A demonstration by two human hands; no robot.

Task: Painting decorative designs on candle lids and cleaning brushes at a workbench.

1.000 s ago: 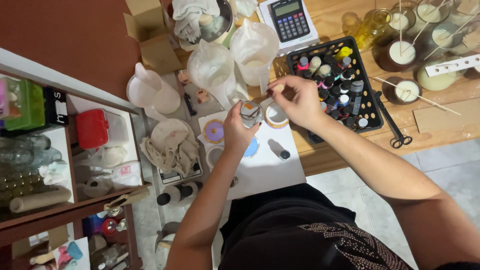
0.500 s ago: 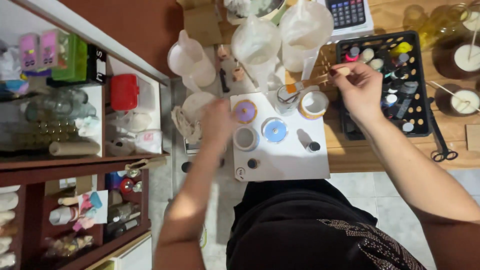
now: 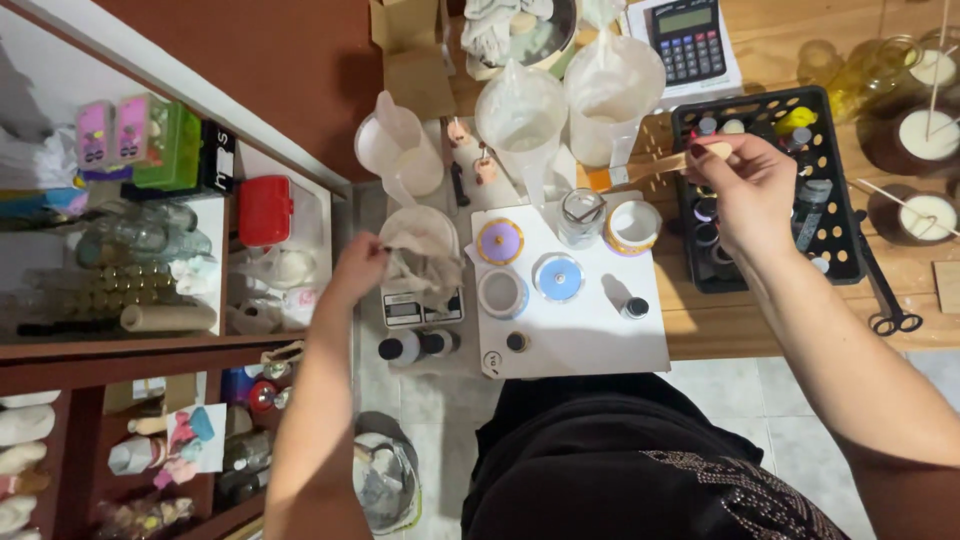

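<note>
My left hand pinches a crumpled whitish cloth lying over a small digital scale. My right hand holds a flat wooden stick above a black perforated tray of small bottles. Between the hands lies a white board with a small glass jar, a white cup with an orange rim, a purple lid, a blue lid and a white round tin. A small dark bottle stands on the board.
Three translucent plastic jugs stand behind the board, with a calculator beyond. Candle jars with wicks and scissors sit at right. Shelves of bottles, a red box and a bin are at left.
My hands were together at the glass jar a second ago. The left hand has moved left onto the cloth on the scale; the right hand has lifted the stick toward the black tray.
</note>
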